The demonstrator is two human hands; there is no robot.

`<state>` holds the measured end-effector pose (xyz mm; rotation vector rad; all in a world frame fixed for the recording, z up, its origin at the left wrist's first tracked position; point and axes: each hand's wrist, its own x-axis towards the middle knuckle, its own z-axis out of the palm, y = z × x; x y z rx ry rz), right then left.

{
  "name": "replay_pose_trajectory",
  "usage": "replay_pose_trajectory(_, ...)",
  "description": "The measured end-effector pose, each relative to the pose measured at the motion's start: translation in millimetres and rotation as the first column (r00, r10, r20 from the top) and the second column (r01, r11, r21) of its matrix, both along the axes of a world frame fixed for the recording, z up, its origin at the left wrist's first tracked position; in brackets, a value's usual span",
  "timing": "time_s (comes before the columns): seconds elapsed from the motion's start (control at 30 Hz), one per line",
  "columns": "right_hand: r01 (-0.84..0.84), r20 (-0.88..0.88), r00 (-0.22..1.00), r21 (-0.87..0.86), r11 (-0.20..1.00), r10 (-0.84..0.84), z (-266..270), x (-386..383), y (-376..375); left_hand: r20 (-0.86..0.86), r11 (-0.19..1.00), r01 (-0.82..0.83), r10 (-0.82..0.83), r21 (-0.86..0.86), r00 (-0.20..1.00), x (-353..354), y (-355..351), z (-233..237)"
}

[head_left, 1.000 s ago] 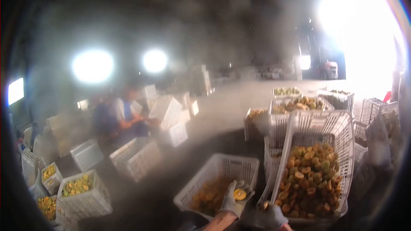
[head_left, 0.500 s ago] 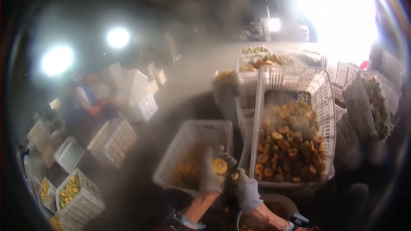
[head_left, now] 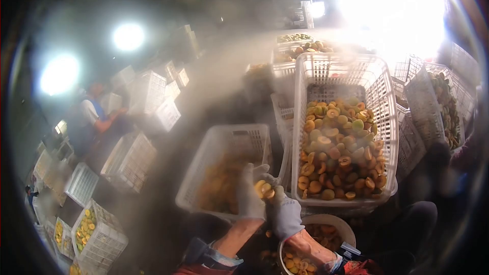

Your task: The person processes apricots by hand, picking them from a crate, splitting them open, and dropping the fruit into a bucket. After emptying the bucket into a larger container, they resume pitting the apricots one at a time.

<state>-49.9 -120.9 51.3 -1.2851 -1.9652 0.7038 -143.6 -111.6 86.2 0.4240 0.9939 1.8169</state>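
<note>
My left hand (head_left: 251, 193), in a pale work glove, is wrapped round a halved yellow-orange stone fruit (head_left: 264, 189), apricot-like, above the left crate. Against the fruit's right side is my right hand (head_left: 286, 215), also gloved, with its fingers closed; what they hold is hidden. Behind the left hand, a white plastic crate (head_left: 192, 186) contains blurred orange fruit pieces. The larger white crate (head_left: 392, 137) on the right holds many fruit halves (head_left: 338, 147), cut faces showing on several. Below my right wrist stands a round pale bucket (head_left: 346, 229) with fruit pieces in it.
Stacked crates of fruit (head_left: 285, 71) stand behind the large crate. At the right, a tilted crate (head_left: 425, 104) holds greenish fruit. More crates (head_left: 130, 165) lie to the left, near another person (head_left: 97, 117) at work. Haze and bright lamps blur the background.
My hands have come together at the fruit, which has turned so its cut face shows less. The view has tilted down, bringing more of the bucket into sight.
</note>
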Motion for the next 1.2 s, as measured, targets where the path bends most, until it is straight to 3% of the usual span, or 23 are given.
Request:
replay_pose_trajectory(0.17, -0.053, 0.012, 0.998, -0.045, 0.998, 0.053, -7.0, 2.3, 6.1, -0.135, 1.000, -0.026, 0.026, 0.006, 0.990, 0.8, 0.4, -6.8)
replay_pose_trajectory(0.23, -0.113, 0.003, 0.994, -0.065, 0.991, 0.113, -37.9, -2.1, 19.2, -0.008, 1.000, 0.013, -0.013, -0.026, 1.000, 2.0, 1.7, -8.1)
replay_pose_trajectory(0.27, -0.204, -0.211, 0.963, -0.183, 0.962, 0.165, -21.5, 3.9, 13.5, -0.076, 1.000, -0.021, 0.020, -0.006, 0.997, 1.8, 1.9, -10.5)
replay_pose_trajectory(0.3, -0.222, -0.101, 0.973, -0.176, 0.959, 0.207, -14.4, 4.9, 11.8, -0.141, 0.998, -0.058, 0.060, 0.013, 0.988, -0.2, 2.4, -12.2)
replay_pose_trajectory(0.33, -0.293, -0.290, 0.927, -0.172, 0.940, 0.236, -65.9, -8.5, 30.6, -0.236, 0.994, -0.103, 0.106, 0.025, 0.966, 0.9, 3.4, -13.3)
replay_pose_trajectory(0.37, -0.321, -0.444, 0.891, -0.480, 0.816, 0.089, -8.2, -3.8, 11.1, -0.325, 0.990, -0.138, 0.142, 0.034, 0.935, -0.3, 1.7, -11.7)
replay_pose_trajectory(0.4, -0.301, -0.328, 0.921, -0.254, 0.919, 0.211, -63.2, -13.6, 26.4, -0.338, 0.984, -0.170, 0.181, 0.061, 0.924, -5.6, -4.2, -6.6)
replay_pose_trajectory(0.43, -0.581, -0.834, 0.538, -0.261, 0.771, 0.123, -71.2, -18.2, 28.7, -0.314, 0.993, -0.081, 0.050, -0.087, 0.948, -6.4, -9.1, -3.5)
replay_pose_trajectory(0.47, -0.745, -0.940, 0.334, -0.308, 0.592, -0.069, -99.5, -20.8, 43.4, -0.263, 0.972, 0.025, -0.089, -0.235, 0.961, -5.6, -11.6, -3.6)
replay_pose_trajectory(0.5, -0.879, -0.939, 0.153, -0.272, 0.391, -0.309, -122.1, -25.6, 59.3, -0.267, 0.973, 0.024, -0.086, -0.228, 0.960, -5.3, -12.6, -6.9)
replay_pose_trajectory(0.53, -0.879, -0.940, 0.151, -0.269, 0.393, -0.304, -122.1, -30.1, 62.1, -0.262, 0.965, 0.029, -0.099, -0.260, 0.960, -5.0, -13.4, -10.9)
replay_pose_trajectory(0.6, -0.795, -0.943, 0.293, -0.333, 0.506, -0.160, -120.5, -41.2, 58.6, -0.259, 0.956, 0.037, -0.116, -0.292, 0.959, -9.8, -12.0, -14.1)
replay_pose_trajectory(0.67, -0.649, -0.885, 0.457, -0.396, 0.649, -0.082, -121.4, -33.5, 48.0, -0.269, 0.994, 0.091, -0.104, -0.062, 0.958, -9.1, -10.7, -22.5)
replay_pose_trajectory(0.7, -0.543, -0.830, 0.552, -0.436, 0.717, -0.086, -128.3, -20.1, 38.1, -0.094, 0.975, 0.177, -0.191, -0.136, 0.977, -10.1, -15.1, -11.3)
replay_pose_trajectory(0.77, -0.426, -0.564, 0.807, -0.355, 0.832, 0.173, -131.1, -10.8, 33.2, 0.030, 0.985, 0.136, -0.134, -0.102, 0.991, -6.3, -17.1, -12.5)
replay_pose_trajectory(0.8, -0.363, -0.266, 0.920, -0.296, 0.883, 0.289, -78.6, -1.1, 16.8, 0.047, 0.999, 0.006, -0.003, -0.053, 0.999, -3.9, -11.1, -21.2)
replay_pose_trajectory(0.83, -0.342, 0.065, 0.929, -0.225, 0.912, 0.364, -25.5, 6.5, 3.7, 0.122, 0.998, -0.023, 0.030, -0.060, 0.992, -5.5, -7.9, -27.0)
replay_pose_trajectory(0.97, -0.491, -0.171, 0.871, -0.340, 0.802, 0.461, -17.0, 14.9, -6.5, 0.022, 0.985, 0.106, -0.104, -0.132, 0.994, 1.4, -22.2, -14.4)
replay_pose_trajectory(1.03, -0.316, -0.261, 0.940, -0.431, 0.845, 0.219, -40.4, 3.0, -7.6, -0.124, 0.974, 0.122, -0.147, -0.192, 0.981, -3.3, -20.3, -10.4)
replay_pose_trajectory(1.07, -0.311, -0.146, 0.949, -0.288, 0.906, 0.279, -67.2, 2.6, -3.3, -0.105, 0.947, 0.174, -0.209, -0.271, 0.972, -7.6, -15.5, -11.2)
replay_pose_trajectory(1.1, -0.320, -0.036, 0.947, -0.130, 0.939, 0.318, -86.3, -2.2, 7.2, -0.224, 0.970, 0.159, -0.199, -0.185, 0.954, -11.3, -15.1, -28.1)
replay_pose_trajectory(1.13, -0.376, -0.056, 0.926, -0.072, 0.924, 0.372, -77.9, -18.0, 17.8, -0.222, 0.950, 0.220, -0.269, -0.221, 0.937, -17.6, -14.6, -26.7)
replay_pose_trajectory(1.2, -0.509, -0.433, 0.829, -0.325, 0.797, 0.353, -51.7, -30.9, 19.0, -0.240, 0.938, 0.068, -0.157, -0.340, 0.958, -5.6, -20.2, 2.3)
